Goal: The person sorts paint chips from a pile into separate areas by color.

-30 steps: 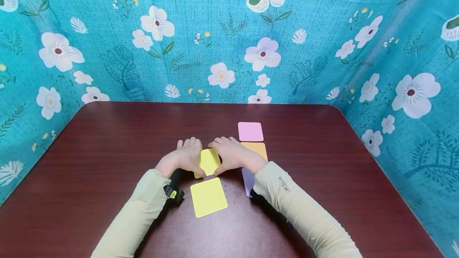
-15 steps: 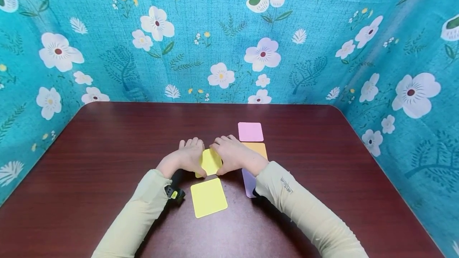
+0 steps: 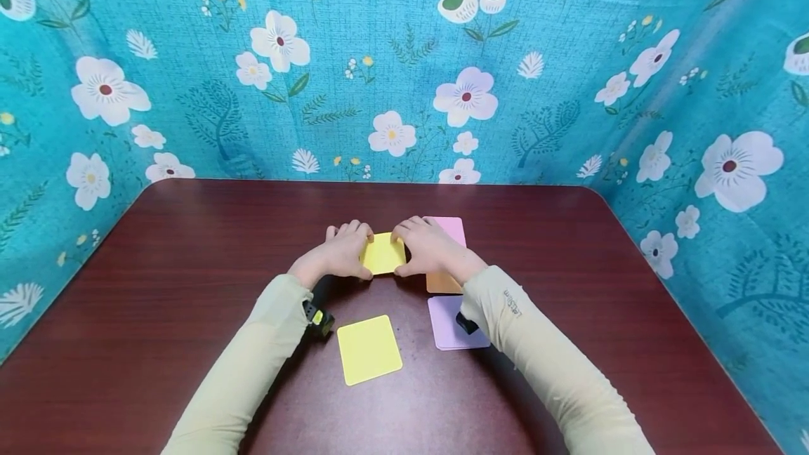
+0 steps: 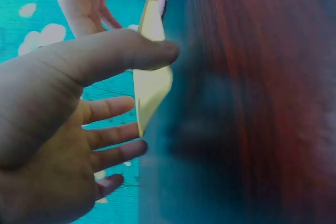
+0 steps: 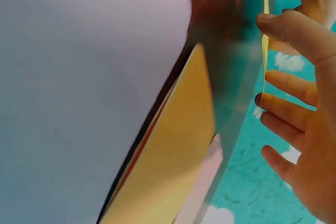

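Between my two hands is a yellow square card point(image 3: 383, 253), raised above the dark table. My left hand point(image 3: 338, 253) pinches its left side, with the thumb at the near edge and the fingers at the far edge. The right hand point(image 3: 435, 250) holds the opposite side in the same way. The card point(image 4: 151, 85) looks tilted in the left wrist view; in the right wrist view the card point(image 5: 265, 51) is seen almost edge-on. A second yellow card point(image 3: 369, 350) lies flat, nearer to me.
To the right, a column of cards lies on the table point(image 3: 189, 300): a pink card point(image 3: 451, 225) farthest off, an orange card point(image 3: 442, 284) and, nearest, a purple card point(image 3: 447, 325). The right hand and forearm cover parts of them. A blue floral cloth point(image 3: 354, 90) hangs behind.
Both hands have moved away from me and slightly right, with the yellow card between them. More table now shows between it and the second yellow card, which stays in place.
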A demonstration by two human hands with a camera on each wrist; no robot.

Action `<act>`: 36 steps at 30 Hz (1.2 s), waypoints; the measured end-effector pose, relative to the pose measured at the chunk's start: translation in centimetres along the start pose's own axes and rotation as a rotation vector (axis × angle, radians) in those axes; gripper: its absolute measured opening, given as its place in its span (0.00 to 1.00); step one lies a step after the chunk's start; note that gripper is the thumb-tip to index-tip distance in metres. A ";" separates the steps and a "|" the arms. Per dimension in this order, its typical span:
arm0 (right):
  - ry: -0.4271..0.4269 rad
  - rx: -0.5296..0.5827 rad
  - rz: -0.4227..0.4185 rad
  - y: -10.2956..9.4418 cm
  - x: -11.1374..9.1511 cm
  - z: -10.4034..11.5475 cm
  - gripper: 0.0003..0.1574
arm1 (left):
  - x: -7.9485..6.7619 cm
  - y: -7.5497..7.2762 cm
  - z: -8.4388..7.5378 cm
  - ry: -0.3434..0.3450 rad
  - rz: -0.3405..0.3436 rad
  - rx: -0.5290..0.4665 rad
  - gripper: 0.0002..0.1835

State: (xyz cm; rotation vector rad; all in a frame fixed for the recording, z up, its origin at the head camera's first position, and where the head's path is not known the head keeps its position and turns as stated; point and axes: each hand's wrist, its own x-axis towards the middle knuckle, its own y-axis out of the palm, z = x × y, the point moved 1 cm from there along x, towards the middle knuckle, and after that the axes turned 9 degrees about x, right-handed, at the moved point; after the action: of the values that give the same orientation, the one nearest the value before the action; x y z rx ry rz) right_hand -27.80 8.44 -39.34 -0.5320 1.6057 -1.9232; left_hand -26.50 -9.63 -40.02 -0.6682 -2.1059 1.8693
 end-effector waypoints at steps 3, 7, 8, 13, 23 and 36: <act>0.056 0.013 0.008 0.3 0.6 -1.1 0.33 | 1.3 0.0 0.0 -0.009 -0.004 0.002 0.32; 0.110 0.029 0.009 0.7 1.2 -2.2 0.32 | 2.8 0.2 0.1 -0.034 0.010 0.008 0.29; 0.119 0.032 0.008 0.8 1.3 -2.3 0.32 | 3.1 0.3 0.1 -0.038 0.016 0.011 0.28; 0.153 0.051 0.004 0.9 1.6 -2.8 0.31 | 4.1 0.2 0.1 -0.053 0.050 -0.004 0.26; 0.176 0.043 0.037 0.9 2.2 -3.2 0.31 | 4.8 0.2 -0.1 -0.074 0.102 0.007 0.25; 0.121 0.027 0.040 0.7 0.5 -1.9 0.34 | 1.6 0.3 0.2 -0.065 0.065 -0.071 0.30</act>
State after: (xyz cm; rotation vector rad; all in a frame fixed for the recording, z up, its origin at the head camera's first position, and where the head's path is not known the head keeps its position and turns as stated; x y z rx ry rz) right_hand -29.31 9.46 -40.47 -0.3757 1.6498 -1.9779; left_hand -27.97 -9.00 -40.51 -0.7096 -2.2256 1.8821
